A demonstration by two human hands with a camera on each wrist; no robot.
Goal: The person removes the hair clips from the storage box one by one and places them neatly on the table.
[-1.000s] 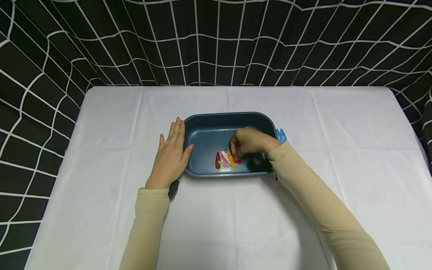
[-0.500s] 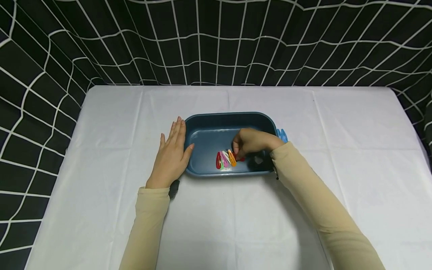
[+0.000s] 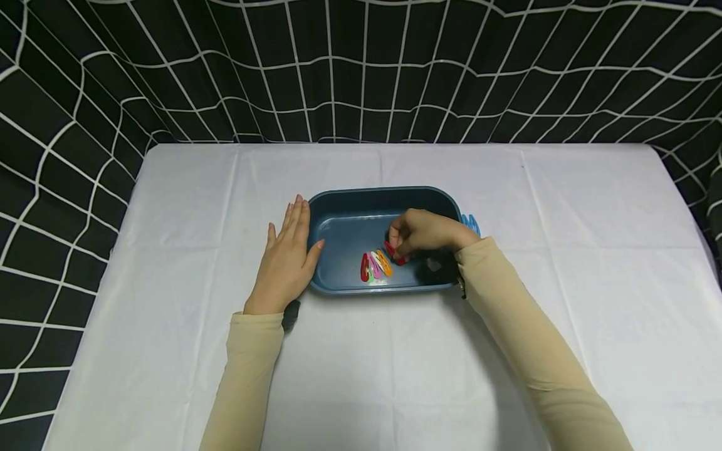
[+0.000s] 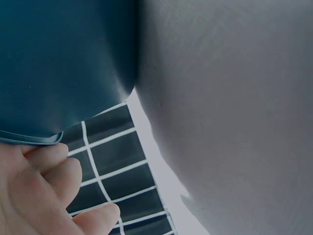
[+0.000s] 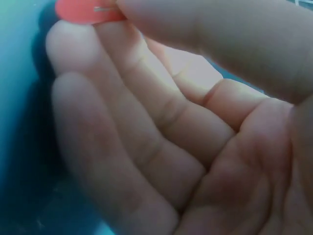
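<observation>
A blue plastic tray (image 3: 344,232) stands on the white-covered table. Inside it, a row of hair clips lies side by side near the front wall: a red clip (image 3: 365,268), a pink clip (image 3: 375,268), an orange clip (image 3: 386,263), with white and green ones among them. My right hand (image 3: 424,230) reaches in over the right side and pinches another red hair clip (image 5: 88,11) between thumb and fingers, just right of the row. My left hand (image 3: 284,260) lies with straight fingers against the tray's left rim; its fingertips (image 4: 58,156) touch the rim from outside.
Blue hair clips (image 3: 470,224) show at the tray's right edge, partly hidden by the right wrist. A black curtain with white netting (image 3: 361,75) rises behind the table and along its left side. The white tablecloth (image 3: 338,376) spreads around the tray.
My right hand has shifted slightly, and the red clip in its fingers now shows more, tilted beside the orange one. The left hand and tray look still.
</observation>
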